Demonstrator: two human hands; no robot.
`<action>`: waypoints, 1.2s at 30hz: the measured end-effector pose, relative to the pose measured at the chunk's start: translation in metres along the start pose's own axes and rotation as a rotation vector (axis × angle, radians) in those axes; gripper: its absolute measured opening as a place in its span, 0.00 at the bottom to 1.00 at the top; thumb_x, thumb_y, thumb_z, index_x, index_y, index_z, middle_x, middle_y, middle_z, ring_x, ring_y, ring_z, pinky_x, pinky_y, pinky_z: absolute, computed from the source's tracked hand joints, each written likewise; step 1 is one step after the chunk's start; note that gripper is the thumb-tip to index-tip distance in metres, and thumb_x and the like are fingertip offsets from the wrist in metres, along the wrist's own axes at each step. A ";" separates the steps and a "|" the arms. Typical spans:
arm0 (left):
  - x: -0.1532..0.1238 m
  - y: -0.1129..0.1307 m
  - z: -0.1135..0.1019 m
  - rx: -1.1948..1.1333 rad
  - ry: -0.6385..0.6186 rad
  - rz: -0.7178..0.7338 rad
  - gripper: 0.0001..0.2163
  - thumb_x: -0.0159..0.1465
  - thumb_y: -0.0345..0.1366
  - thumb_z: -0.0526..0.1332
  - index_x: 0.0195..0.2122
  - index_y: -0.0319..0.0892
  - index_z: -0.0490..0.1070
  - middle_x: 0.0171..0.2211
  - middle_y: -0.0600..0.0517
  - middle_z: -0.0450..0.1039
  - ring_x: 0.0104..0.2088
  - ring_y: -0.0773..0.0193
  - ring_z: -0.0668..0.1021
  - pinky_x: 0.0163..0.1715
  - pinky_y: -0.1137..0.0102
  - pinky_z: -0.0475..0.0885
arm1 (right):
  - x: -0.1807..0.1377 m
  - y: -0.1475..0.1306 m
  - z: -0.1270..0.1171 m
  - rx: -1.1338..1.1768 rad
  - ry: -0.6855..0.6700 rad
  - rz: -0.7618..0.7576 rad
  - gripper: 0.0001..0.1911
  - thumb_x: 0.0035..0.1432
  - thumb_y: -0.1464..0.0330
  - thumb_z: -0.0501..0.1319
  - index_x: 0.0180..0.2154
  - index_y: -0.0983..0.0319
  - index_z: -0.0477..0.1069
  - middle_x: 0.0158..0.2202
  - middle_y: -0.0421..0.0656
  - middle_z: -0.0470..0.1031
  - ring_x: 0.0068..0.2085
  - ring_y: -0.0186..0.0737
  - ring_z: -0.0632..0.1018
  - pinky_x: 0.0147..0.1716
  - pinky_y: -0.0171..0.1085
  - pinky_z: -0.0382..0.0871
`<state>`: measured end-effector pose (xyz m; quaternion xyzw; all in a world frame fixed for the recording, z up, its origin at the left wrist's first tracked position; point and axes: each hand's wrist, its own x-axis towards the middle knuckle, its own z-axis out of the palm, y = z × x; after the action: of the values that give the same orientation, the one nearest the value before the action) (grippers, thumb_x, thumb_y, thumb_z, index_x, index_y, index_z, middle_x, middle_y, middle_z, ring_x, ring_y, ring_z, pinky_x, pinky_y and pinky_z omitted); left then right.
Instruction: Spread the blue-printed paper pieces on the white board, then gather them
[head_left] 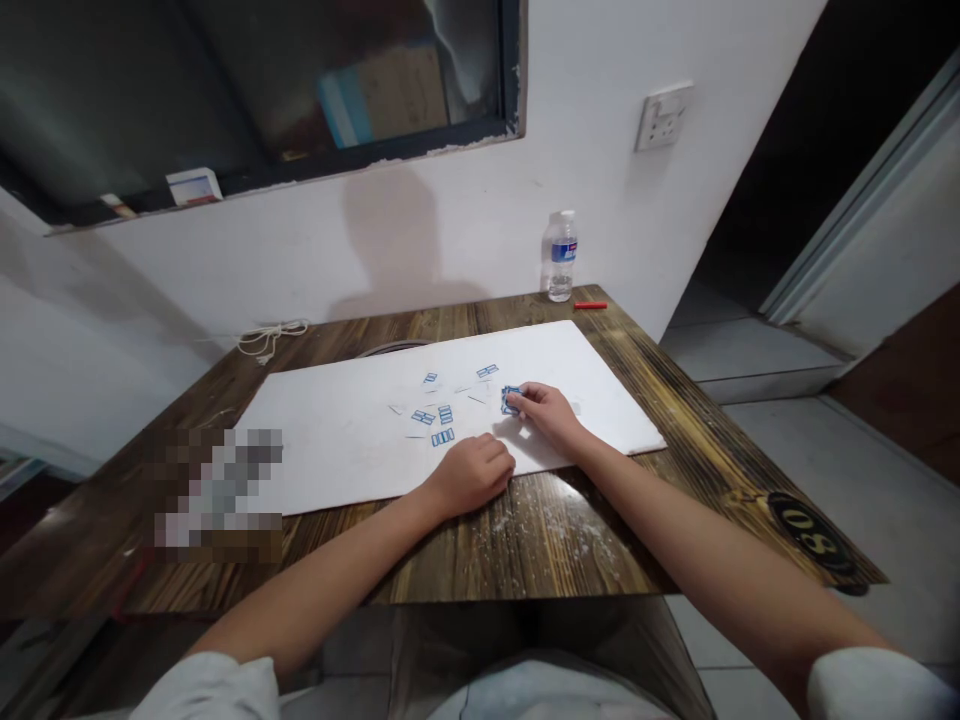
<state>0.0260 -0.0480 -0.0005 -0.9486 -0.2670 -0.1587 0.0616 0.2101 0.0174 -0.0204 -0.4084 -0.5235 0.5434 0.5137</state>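
Note:
My right hand (pixel 546 410) rests on a white board (pixel 337 440) and pinches a small stack of blue-and-white cards (pixel 510 398) between its fingertips. My left hand (pixel 474 472) lies curled in a loose fist at the board's near edge, with nothing visible in it. Several more small blue-and-white cards (pixel 442 415) lie scattered face up on the board just beyond my left hand, with a few white scraps among them.
The board lies on a dark wooden table (pixel 525 540) against a white wall. A water bottle (pixel 560 256) and a red pen (pixel 590 305) stand at the far right, a white cord (pixel 270 337) at the far left. A blurred patch covers the table's left.

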 end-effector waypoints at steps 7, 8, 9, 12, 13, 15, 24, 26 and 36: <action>-0.017 0.005 -0.007 0.156 -0.041 0.022 0.08 0.68 0.32 0.52 0.36 0.43 0.71 0.36 0.47 0.74 0.39 0.59 0.73 0.37 0.66 0.65 | -0.004 -0.005 -0.001 0.007 -0.024 0.007 0.21 0.43 0.51 0.68 0.24 0.61 0.70 0.19 0.37 0.68 0.24 0.33 0.66 0.27 0.36 0.58; -0.021 0.003 -0.010 0.141 -0.032 -0.055 0.08 0.67 0.33 0.53 0.37 0.43 0.72 0.37 0.46 0.75 0.41 0.58 0.74 0.39 0.64 0.66 | -0.004 -0.005 -0.001 0.006 -0.031 0.008 0.21 0.43 0.51 0.69 0.24 0.61 0.70 0.19 0.37 0.68 0.24 0.33 0.66 0.27 0.36 0.58; -0.024 0.001 -0.013 0.122 -0.020 -0.134 0.08 0.67 0.33 0.53 0.38 0.43 0.72 0.39 0.45 0.75 0.43 0.56 0.74 0.41 0.63 0.66 | -0.004 -0.005 -0.002 0.003 -0.036 0.006 0.21 0.43 0.51 0.69 0.24 0.61 0.70 0.19 0.37 0.68 0.24 0.33 0.66 0.27 0.36 0.58; -0.036 -0.007 -0.021 0.081 0.028 -0.377 0.10 0.66 0.34 0.54 0.43 0.42 0.74 0.44 0.43 0.75 0.48 0.53 0.73 0.46 0.59 0.66 | -0.005 -0.006 -0.002 -0.008 -0.042 0.006 0.22 0.42 0.50 0.69 0.25 0.62 0.70 0.20 0.37 0.68 0.25 0.34 0.67 0.27 0.36 0.59; -0.040 -0.010 -0.023 0.081 0.041 -0.449 0.10 0.65 0.34 0.55 0.44 0.41 0.74 0.44 0.43 0.75 0.48 0.53 0.73 0.47 0.59 0.66 | -0.005 -0.006 -0.003 -0.011 -0.041 0.005 0.22 0.42 0.50 0.68 0.25 0.61 0.69 0.20 0.37 0.69 0.25 0.34 0.67 0.27 0.36 0.59; -0.047 -0.015 -0.025 0.081 0.049 -0.555 0.11 0.65 0.35 0.55 0.45 0.42 0.74 0.45 0.44 0.75 0.49 0.53 0.73 0.47 0.59 0.67 | -0.005 -0.005 -0.003 -0.021 -0.039 0.005 0.22 0.42 0.49 0.68 0.25 0.61 0.69 0.20 0.37 0.68 0.25 0.34 0.67 0.28 0.36 0.60; -0.049 -0.022 -0.025 0.131 -0.122 -0.630 0.14 0.67 0.35 0.54 0.50 0.41 0.74 0.45 0.44 0.77 0.46 0.54 0.75 0.46 0.62 0.69 | -0.005 -0.006 -0.001 -0.108 -0.060 -0.012 0.22 0.43 0.50 0.68 0.25 0.62 0.70 0.21 0.38 0.69 0.24 0.34 0.67 0.27 0.36 0.60; -0.044 -0.026 -0.027 0.152 -0.188 -0.629 0.12 0.67 0.35 0.54 0.46 0.41 0.75 0.41 0.44 0.78 0.44 0.54 0.77 0.44 0.64 0.70 | -0.005 -0.005 -0.001 -0.122 -0.061 -0.019 0.22 0.43 0.49 0.68 0.24 0.62 0.69 0.20 0.38 0.69 0.24 0.34 0.66 0.26 0.36 0.59; -0.013 -0.031 -0.034 0.251 -0.382 -0.670 0.13 0.65 0.29 0.51 0.39 0.36 0.77 0.40 0.37 0.77 0.42 0.51 0.79 0.43 0.63 0.70 | 0.007 0.008 0.000 -0.170 -0.093 -0.044 0.21 0.43 0.50 0.67 0.24 0.61 0.70 0.22 0.39 0.71 0.24 0.34 0.69 0.26 0.35 0.60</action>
<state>-0.0099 -0.0346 0.0282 -0.8064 -0.5855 0.0430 0.0713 0.2076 0.0253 -0.0273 -0.4131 -0.5999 0.5041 0.4640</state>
